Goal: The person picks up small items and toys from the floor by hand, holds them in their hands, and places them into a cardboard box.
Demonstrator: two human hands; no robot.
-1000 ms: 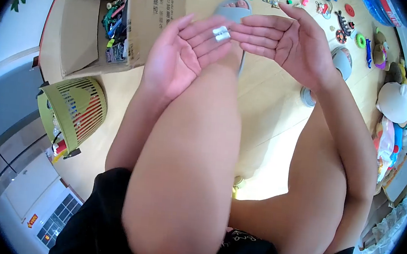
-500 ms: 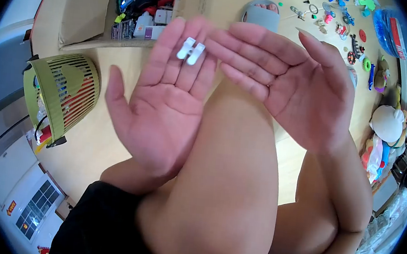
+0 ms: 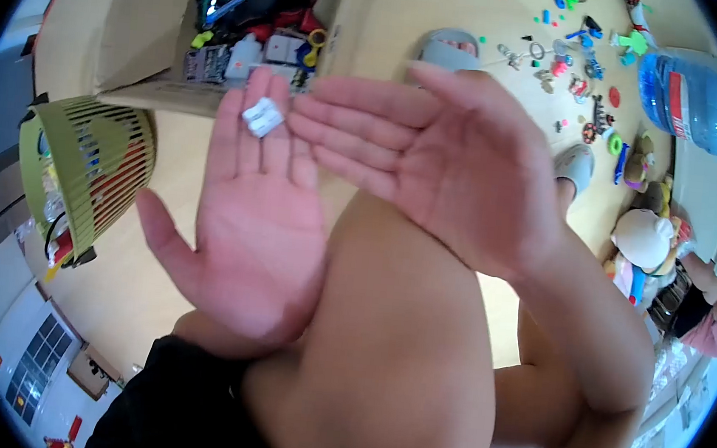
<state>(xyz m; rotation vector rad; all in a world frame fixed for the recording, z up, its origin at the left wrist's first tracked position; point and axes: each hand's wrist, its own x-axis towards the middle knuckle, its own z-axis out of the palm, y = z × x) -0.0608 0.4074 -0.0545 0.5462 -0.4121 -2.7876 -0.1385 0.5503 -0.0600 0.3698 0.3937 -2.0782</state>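
the small white piece [image 3: 263, 117] lies on the upturned fingers of the left hand [image 3: 263, 224], its surface slightly blurred. the left hand is wide open, palm up, thumb spread outward, the piece resting on it ungripped. the right hand [image 3: 470, 170] is also open, palm showing, its fingers extended across toward the piece; whether their tips touch it cannot be told. beyond the left fingertips stands an open cardboard box [image 3: 150, 26] of mixed items, with a green slatted basket [image 3: 95, 167] nearby. beyond the right hand, a foot in a grey slipper [image 3: 450, 51] rests on the floor [image 3: 395, 5], near scattered trinkets, a large blue bottle [image 3: 701, 105] and a white plush toy [image 3: 643, 238].
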